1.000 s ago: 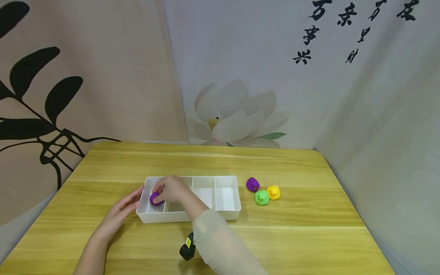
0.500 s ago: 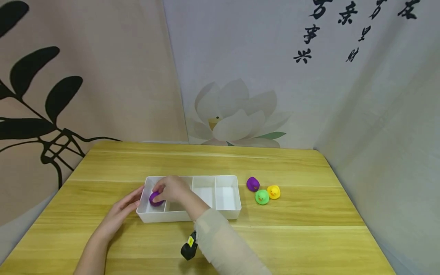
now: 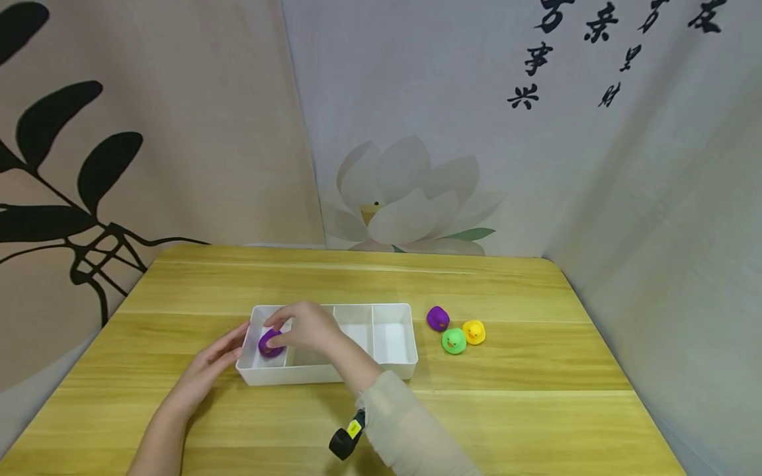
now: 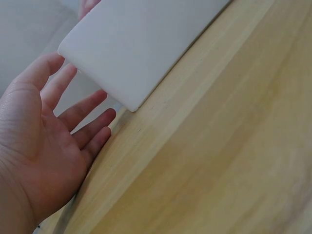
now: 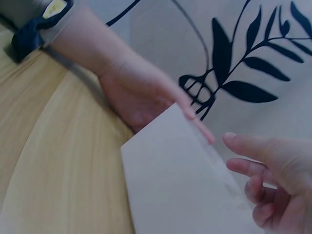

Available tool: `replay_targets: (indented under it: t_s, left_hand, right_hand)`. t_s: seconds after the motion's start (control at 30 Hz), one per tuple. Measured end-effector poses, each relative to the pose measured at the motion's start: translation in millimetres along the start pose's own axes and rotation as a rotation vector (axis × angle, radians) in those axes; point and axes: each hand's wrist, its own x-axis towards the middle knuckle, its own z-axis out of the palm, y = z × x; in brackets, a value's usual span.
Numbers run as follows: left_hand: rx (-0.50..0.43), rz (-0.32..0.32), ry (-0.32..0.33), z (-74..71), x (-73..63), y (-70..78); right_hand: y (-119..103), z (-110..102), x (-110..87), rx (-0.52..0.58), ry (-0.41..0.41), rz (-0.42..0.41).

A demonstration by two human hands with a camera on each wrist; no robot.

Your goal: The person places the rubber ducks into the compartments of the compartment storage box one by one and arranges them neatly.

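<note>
A white divided box point(image 3: 292, 376) stands on the table. In its leftmost compartment lies a purple rubber duck point(image 3: 264, 346), partly covered by my right fingers in the head view. My right hand point(image 3: 307, 328) is over that compartment, thumb and forefinger parted close to the duck. In the right wrist view the right hand point(image 5: 285, 187) is loosely curled above the box rim, nothing visible in it; the box wall hides the duck. My left hand point(image 3: 205, 370) touches the box's left end with extended fingers, also seen in the left wrist view as a spread hand point(image 4: 46, 136).
Right of the box sit a purple duck point(image 3: 438, 319), a green duck point(image 3: 454, 342) and a yellow duck point(image 3: 474, 332), close together. A black wrist camera point(image 3: 345, 439) hangs from the right sleeve. Printed cloth point(image 3: 417, 132) hangs behind the table.
My right hand has loosened from the purple duck and shifted slightly up and right, with its forearm moving right. The left hand and the box have stayed in place.
</note>
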Motion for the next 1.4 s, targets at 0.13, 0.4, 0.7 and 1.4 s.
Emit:
replay_targets:
  t_s: [0.13, 0.4, 0.7, 1.4]
  left_hand:
    - [-0.001, -0.012, -0.002, -0.2, 0.9, 0.7]
    - [-0.005, -0.027, -0.009, 4.4, 6.8, 1.5]
    - [-0.016, -0.006, 0.007, 4.8, 2.9, 1.9]
    - [-0.039, -0.029, 0.002, 0.3, 0.3, -0.5]
  right_hand:
    - [-1, -11, -12.1, 0.065, 0.051, 0.0]
    - [3, -37, -41.3, 0.175, 0.139, -0.069]
    - [16, -59, -81.0, 0.264, 0.243, -0.127]
    - [63, -103, -152.1, 0.293, 0.475, -0.102]
